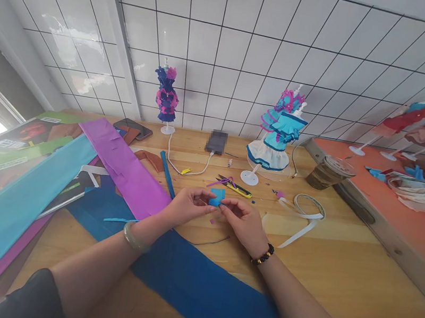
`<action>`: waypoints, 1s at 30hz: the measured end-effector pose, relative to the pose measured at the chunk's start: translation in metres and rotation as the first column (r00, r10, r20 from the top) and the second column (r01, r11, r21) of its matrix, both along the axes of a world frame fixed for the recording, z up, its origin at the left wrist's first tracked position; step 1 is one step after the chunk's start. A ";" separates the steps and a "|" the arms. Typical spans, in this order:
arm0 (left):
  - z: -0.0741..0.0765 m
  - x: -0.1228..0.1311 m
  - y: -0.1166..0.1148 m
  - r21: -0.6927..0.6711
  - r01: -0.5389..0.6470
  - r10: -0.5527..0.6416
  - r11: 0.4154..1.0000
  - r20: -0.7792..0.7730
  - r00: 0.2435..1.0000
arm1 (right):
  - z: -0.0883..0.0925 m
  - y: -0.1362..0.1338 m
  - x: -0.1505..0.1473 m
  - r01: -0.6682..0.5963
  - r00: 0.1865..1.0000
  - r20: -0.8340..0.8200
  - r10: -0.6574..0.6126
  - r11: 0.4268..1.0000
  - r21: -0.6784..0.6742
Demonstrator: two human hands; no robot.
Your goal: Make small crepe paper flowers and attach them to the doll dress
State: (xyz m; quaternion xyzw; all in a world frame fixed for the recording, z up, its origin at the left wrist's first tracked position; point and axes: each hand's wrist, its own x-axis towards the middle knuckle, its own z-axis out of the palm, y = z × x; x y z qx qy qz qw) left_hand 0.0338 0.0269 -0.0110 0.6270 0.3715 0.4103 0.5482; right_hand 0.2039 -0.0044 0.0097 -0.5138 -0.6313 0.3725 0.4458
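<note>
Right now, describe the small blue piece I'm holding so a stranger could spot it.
Over the wooden table, near the blue-dressed doll, the left hand and right hand meet. Pinched between them is the small blue paper piece, far smaller and lighter than the dark blue sheet below.

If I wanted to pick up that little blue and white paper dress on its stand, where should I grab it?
Probably by the white stand under the paper dress, coming from the near side. Its round base juts out below the skirt there, while the frilled paper looks easily crushed.
</note>
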 end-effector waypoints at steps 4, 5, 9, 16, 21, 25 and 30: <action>-0.004 0.001 0.001 0.044 -0.047 0.049 0.998 -0.029 0.998 | 0.001 0.001 0.002 0.005 0.998 0.060 -0.011 0.995 0.103; -0.004 0.000 0.000 0.071 -0.059 0.063 0.996 -0.053 0.997 | 0.001 0.001 0.003 -0.003 0.997 0.075 -0.007 0.992 0.128; 0.002 -0.001 -0.001 0.269 -0.078 0.135 0.960 -0.199 0.971 | -0.002 0.005 0.007 -0.065 0.987 0.159 0.028 0.970 0.233; 0.005 -0.003 -0.001 0.469 -0.024 0.152 0.883 -0.237 0.960 | -0.006 0.009 0.012 -0.133 0.968 0.242 0.063 0.949 0.286; 0.008 -0.004 -0.002 0.486 0.006 0.135 0.874 -0.254 0.958 | -0.005 0.008 0.011 -0.148 0.971 0.220 0.095 0.959 0.240; 0.011 -0.003 -0.003 0.488 0.016 0.133 0.873 -0.269 0.954 | -0.006 0.008 0.012 -0.147 0.976 0.186 0.110 0.970 0.196; 0.010 -0.003 -0.003 0.479 0.031 0.104 0.877 -0.253 0.962 | -0.006 0.008 0.012 -0.171 0.974 0.186 0.131 0.961 0.219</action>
